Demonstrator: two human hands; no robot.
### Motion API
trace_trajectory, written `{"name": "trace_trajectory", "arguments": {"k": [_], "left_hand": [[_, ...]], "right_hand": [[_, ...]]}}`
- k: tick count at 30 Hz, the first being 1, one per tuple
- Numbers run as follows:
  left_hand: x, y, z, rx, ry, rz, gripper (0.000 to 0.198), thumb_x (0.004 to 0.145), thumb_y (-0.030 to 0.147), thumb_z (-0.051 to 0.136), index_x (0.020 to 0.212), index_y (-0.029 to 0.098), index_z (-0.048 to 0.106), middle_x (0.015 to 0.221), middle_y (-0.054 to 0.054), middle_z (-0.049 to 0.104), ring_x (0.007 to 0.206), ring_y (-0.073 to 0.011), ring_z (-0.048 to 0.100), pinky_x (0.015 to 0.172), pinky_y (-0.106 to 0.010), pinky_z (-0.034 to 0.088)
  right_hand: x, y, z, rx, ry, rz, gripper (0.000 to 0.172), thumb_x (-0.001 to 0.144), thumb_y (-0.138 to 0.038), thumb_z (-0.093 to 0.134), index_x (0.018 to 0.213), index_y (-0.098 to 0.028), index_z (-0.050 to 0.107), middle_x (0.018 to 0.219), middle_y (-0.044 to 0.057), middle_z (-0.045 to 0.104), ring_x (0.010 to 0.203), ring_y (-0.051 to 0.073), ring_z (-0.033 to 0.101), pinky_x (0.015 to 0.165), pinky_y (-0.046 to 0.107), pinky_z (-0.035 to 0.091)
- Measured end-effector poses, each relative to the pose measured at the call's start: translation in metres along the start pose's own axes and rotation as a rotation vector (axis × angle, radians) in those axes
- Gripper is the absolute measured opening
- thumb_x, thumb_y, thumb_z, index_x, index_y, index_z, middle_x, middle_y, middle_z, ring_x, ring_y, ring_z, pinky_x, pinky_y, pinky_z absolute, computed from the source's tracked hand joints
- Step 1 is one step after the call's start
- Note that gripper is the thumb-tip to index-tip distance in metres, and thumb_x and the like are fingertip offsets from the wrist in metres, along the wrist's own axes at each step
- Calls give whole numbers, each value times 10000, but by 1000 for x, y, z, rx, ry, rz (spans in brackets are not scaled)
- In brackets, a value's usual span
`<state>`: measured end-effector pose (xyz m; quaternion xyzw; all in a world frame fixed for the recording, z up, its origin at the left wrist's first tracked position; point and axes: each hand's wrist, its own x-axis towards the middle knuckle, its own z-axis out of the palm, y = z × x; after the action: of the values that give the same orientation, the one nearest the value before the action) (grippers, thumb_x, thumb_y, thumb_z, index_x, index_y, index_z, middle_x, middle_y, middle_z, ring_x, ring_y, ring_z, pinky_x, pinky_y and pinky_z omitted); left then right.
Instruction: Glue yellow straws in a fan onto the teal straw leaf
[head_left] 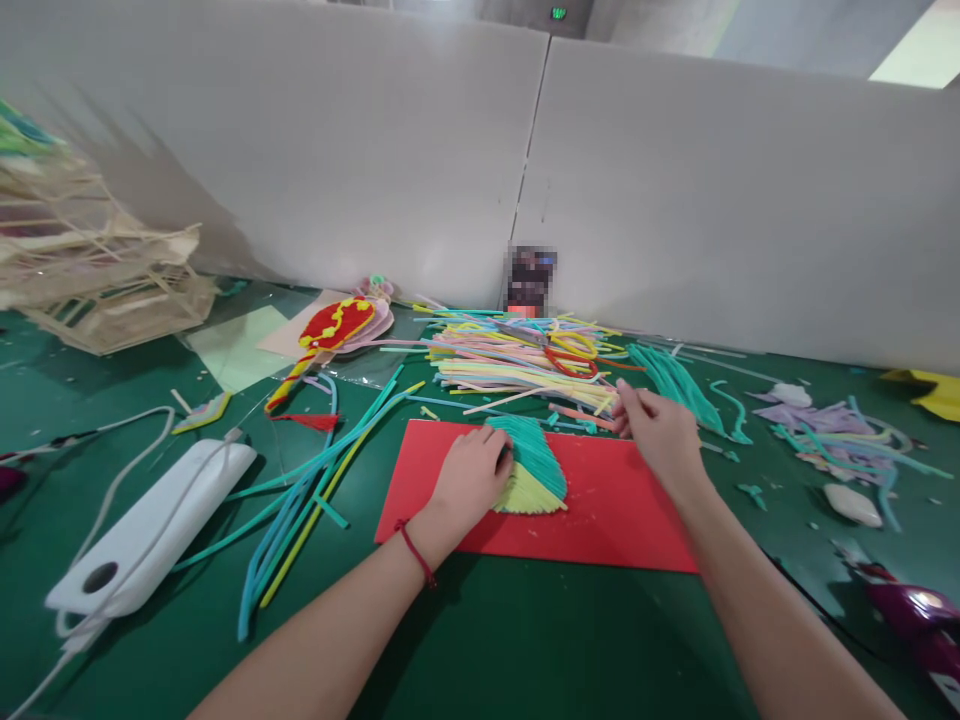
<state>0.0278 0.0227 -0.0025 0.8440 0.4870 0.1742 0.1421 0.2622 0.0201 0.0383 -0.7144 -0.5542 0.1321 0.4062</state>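
On a red board (600,505) lies a leaf-like piece made of teal and yellow pipe cleaners (534,460) set side by side. My left hand (472,470) is on its left side, fingers bent over the edge and gripping it. My right hand (660,432) is above the board's far right edge, fingertips pinched together close to a pile of pastel pipe cleaners (495,365). Whether anything thin is between those fingertips is hard to see. An orange pipe cleaner (585,417) lies just left of them. Scissors with yellow and red handles (574,350) rest on the pile.
Left are a white power strip (154,525), loose blue and green pipe cleaners (315,490) and a red fan-shaped craft (337,325). Teal pipe cleaners (679,385), purple scraps (817,420) and a purple glue gun (911,610) lie right. A white partition (337,150) stands behind.
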Motion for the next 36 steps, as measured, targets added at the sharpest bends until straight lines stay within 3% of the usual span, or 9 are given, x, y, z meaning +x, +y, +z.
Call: {"name": "trace_trajectory", "arguments": {"k": [4, 6, 8, 12, 22, 30, 36], "left_hand": [[0, -1, 0, 0, -2, 8, 101, 893, 176, 498, 917, 192, 595, 912, -47, 640, 868, -219, 599, 744, -328, 449], [0, -1, 1, 2, -6, 10, 100, 903, 193, 495, 918, 193, 594, 913, -47, 643, 871, -218, 599, 746, -331, 449], [-1, -1, 1, 4, -10, 14, 103, 914, 233, 497, 931, 194, 591, 928, -47, 646, 884, -219, 600, 762, -337, 449], [-3, 0, 2, 37, -22, 35, 152, 905, 323, 534, 953, 187, 581, 961, -55, 647, 918, -237, 597, 798, -368, 448], [1, 0, -1, -99, 18, -102, 110, 845, 234, 625, 936, 191, 582, 852, -21, 621, 795, -195, 595, 688, -302, 461], [0, -2, -6, 2, -20, -14, 36, 883, 236, 568, 887, 199, 566, 889, -31, 625, 868, -210, 587, 739, -324, 457], [-3, 5, -5, 36, -44, 23, 237, 819, 383, 648, 929, 197, 550, 943, -49, 631, 915, -242, 589, 785, -366, 456]], "right_hand": [[-27, -1, 14, 53, -70, -245, 248, 794, -462, 554, 838, -220, 589, 884, 78, 680, 853, 227, 645, 726, 345, 511], [-44, -2, 22, 41, -169, -280, 218, 783, -450, 588, 781, -232, 590, 823, 53, 669, 805, 215, 634, 719, 339, 508], [-61, -1, 32, 56, -258, -220, 225, 807, -448, 579, 736, -234, 591, 752, 29, 647, 682, 182, 608, 622, 303, 492], [-81, 2, 46, 87, -312, -176, 242, 813, -444, 583, 688, -237, 584, 611, -4, 556, 548, 151, 505, 518, 278, 423], [-80, 7, 47, 131, -391, -175, 214, 800, -348, 613, 633, -232, 546, 576, -25, 507, 528, 135, 445, 502, 260, 367], [-81, 12, 49, 76, -415, -232, 214, 817, -323, 609, 645, -225, 527, 599, -22, 519, 544, 131, 454, 519, 260, 376], [-81, 12, 49, 81, -406, -229, 238, 818, -360, 603, 633, -229, 530, 586, -21, 513, 528, 130, 450, 498, 257, 371]]}}
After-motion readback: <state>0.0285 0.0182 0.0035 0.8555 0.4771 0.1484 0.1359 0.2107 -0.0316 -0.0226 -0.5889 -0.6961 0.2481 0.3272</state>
